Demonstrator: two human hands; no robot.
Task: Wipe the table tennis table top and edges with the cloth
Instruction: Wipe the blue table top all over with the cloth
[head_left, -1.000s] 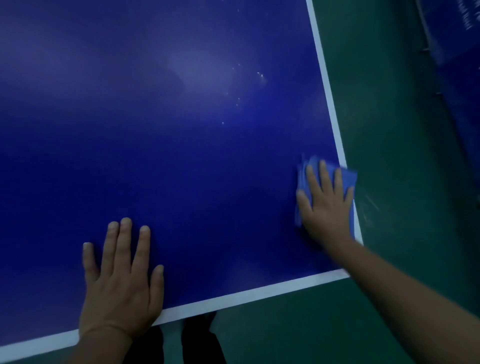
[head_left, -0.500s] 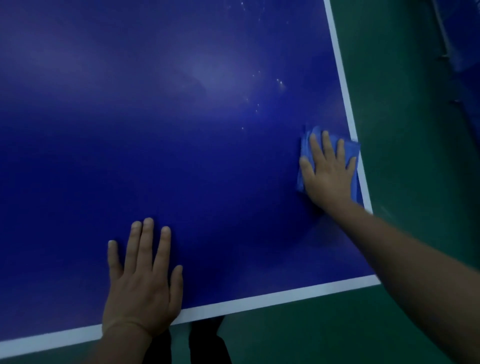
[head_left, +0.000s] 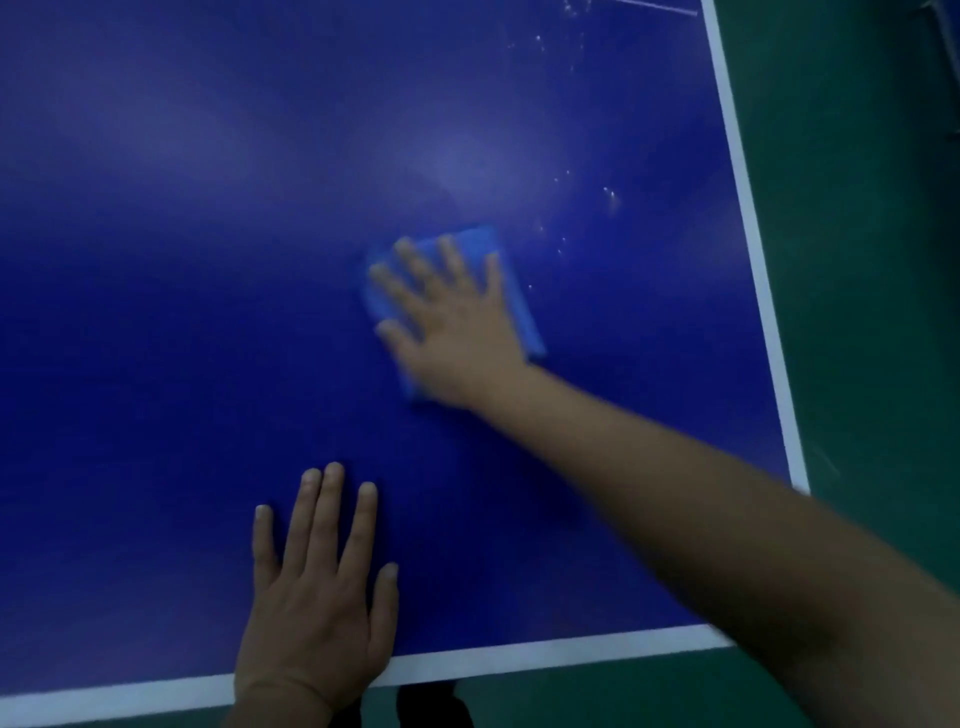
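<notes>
Right hand (head_left: 457, 332) and cloth (head_left: 511, 291) have slid from the worktop's (head_left: 156, 260) right edge inward, fingers (head_left: 452, 254) flat pressing it mid-wipe; left hand (head_left: 317, 597) braces flat; next, probably the white specks (head_left: 610, 195) toward the far-right.

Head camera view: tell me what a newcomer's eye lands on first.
The right hand, blurred, presses a blue cloth flat on the dark blue table top, near the middle. The left hand rests spread beside the near white edge line. Pale specks dot the surface toward the right edge.
</notes>
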